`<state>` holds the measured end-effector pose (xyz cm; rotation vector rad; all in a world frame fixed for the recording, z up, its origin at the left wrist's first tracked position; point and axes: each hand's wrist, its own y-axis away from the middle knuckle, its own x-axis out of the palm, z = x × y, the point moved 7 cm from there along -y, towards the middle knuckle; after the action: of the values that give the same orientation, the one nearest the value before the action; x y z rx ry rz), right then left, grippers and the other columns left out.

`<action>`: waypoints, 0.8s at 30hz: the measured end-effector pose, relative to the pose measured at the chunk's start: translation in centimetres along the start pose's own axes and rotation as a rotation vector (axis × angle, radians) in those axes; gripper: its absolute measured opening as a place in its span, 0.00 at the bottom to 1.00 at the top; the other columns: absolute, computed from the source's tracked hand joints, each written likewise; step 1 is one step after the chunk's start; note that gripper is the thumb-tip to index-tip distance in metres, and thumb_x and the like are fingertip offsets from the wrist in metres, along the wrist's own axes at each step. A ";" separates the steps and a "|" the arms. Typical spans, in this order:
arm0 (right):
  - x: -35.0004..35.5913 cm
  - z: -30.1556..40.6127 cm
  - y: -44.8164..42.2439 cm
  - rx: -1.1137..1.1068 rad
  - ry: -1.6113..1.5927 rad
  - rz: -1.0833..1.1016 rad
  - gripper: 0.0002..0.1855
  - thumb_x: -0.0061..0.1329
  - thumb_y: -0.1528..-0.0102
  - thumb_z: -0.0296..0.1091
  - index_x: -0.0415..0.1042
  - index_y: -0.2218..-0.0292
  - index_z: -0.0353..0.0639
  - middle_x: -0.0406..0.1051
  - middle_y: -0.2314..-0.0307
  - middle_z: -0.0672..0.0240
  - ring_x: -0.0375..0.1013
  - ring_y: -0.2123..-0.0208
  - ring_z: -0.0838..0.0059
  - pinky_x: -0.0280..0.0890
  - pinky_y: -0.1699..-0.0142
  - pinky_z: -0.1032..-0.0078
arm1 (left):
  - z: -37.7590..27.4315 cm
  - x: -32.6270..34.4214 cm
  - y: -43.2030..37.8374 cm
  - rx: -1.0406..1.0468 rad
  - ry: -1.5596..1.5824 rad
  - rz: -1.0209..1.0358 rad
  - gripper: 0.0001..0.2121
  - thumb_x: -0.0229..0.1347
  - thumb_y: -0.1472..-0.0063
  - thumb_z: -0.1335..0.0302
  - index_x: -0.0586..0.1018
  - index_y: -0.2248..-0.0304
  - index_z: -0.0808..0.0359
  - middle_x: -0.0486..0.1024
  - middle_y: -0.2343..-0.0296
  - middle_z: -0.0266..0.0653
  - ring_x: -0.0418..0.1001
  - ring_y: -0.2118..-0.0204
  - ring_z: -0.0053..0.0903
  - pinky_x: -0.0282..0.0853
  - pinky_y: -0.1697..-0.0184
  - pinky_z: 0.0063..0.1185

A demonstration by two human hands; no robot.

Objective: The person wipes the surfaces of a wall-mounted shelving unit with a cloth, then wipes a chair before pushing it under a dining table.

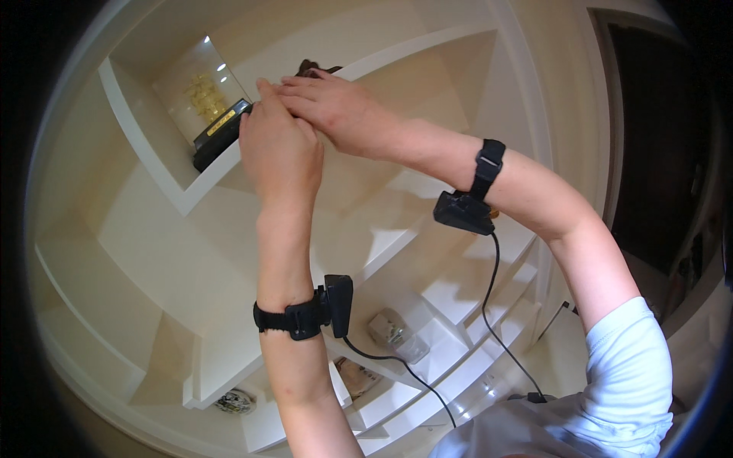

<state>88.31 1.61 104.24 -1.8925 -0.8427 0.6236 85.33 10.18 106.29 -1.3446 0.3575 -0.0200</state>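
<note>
Both arms reach up to a white shelf (189, 194). My left hand (283, 143) is at the shelf's edge, its back towards the camera and most of its fingers hidden. My right hand (326, 106) overlaps it, fingers stretched out beside the left thumb. Just behind the right fingers shows part of a dark brown object (312, 67); whether a hand touches it cannot be told. Left of my left hand stands a gold-coloured figurine (206, 100) in a clear case on a black base (220, 134) with a small gold plate. Each wrist wears a black strap with a cabled device.
More white shelves curve below and around. Lower down are a clear container (398, 335), a round patterned item (235, 402) and a flat item with writing (356, 378). A dark doorway (647, 143) lies at the right. Black cables hang from both wrists.
</note>
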 end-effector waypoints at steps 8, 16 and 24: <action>-1.1 -0.3 0.2 -0.053 0.013 -0.183 0.22 0.54 0.58 0.23 0.73 0.57 0.43 0.73 0.58 0.65 0.72 0.54 0.63 0.68 0.50 0.67 | 0.3 -4.7 3.6 0.196 -0.094 -0.079 0.23 0.48 0.46 0.78 0.64 0.49 0.78 0.66 0.51 0.58 0.63 0.46 0.47 0.59 0.43 0.38; 1.5 7.7 -1.9 -0.289 0.006 -0.156 0.15 0.50 0.51 0.29 0.74 0.59 0.40 0.73 0.57 0.64 0.72 0.52 0.66 0.68 0.47 0.65 | 4.7 -8.3 7.6 0.129 -0.229 -0.009 0.25 0.48 0.46 0.78 0.63 0.47 0.78 0.63 0.48 0.58 0.59 0.43 0.47 0.54 0.41 0.40; 5.2 12.6 -6.2 -0.357 -0.133 -0.276 0.14 0.50 0.51 0.29 0.75 0.60 0.41 0.72 0.56 0.65 0.70 0.51 0.67 0.68 0.47 0.67 | 8.0 -11.0 8.4 0.072 -0.218 -0.106 0.30 0.52 0.47 0.80 0.59 0.44 0.77 0.60 0.47 0.58 0.58 0.43 0.49 0.57 0.43 0.35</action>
<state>80.79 14.52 104.08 -2.0126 -1.3480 0.4523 75.48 22.09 102.34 -1.2795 0.0998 0.0251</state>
